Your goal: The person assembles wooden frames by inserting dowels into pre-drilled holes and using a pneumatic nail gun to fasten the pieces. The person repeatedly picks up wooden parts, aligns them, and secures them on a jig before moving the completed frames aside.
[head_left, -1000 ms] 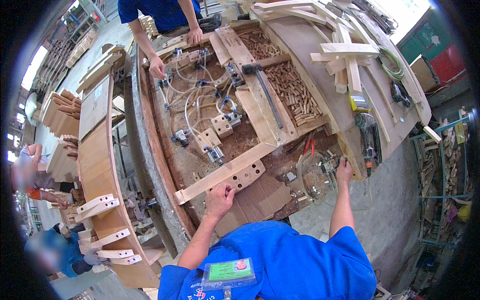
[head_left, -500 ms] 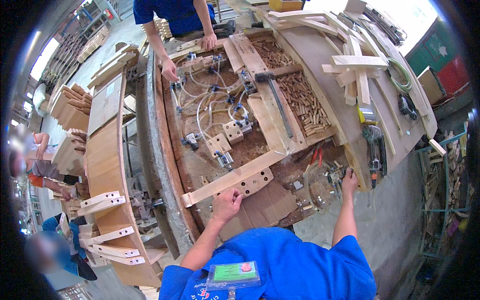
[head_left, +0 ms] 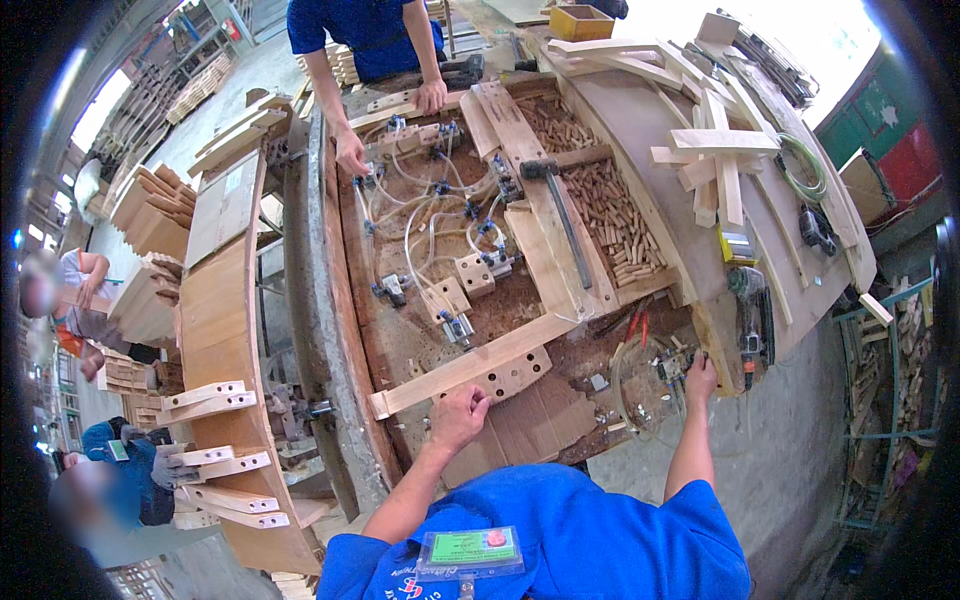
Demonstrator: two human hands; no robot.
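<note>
My left hand (head_left: 459,417) has its fingers curled at the near left end of a pale wooden piece (head_left: 519,373) with several dark drilled holes. That piece lies against a long wooden rail (head_left: 475,366) across the bench, with brown cardboard (head_left: 535,418) under and beside it. At the bench's right corner, my right hand (head_left: 701,379) is closed at a small metal air valve (head_left: 670,370) with clear hose. The fingers hide most of the part they hold. Beyond the rail are clear tubes, small air cylinders (head_left: 457,328) and drilled wooden blocks (head_left: 474,274).
Across the bench a co-worker's hands (head_left: 350,152) are at the jig's far end. A hammer (head_left: 560,220) lies beside a bin of wooden dowels (head_left: 612,215). At right are a power drill (head_left: 748,310) and stacked wooden parts (head_left: 722,150). Drilled wooden pieces (head_left: 225,498) rest on a left-hand board (head_left: 215,320).
The bench sits slightly lower and further right in view. My hands keep nearly the same places on the bench. At left, a seated person's arm has shifted.
</note>
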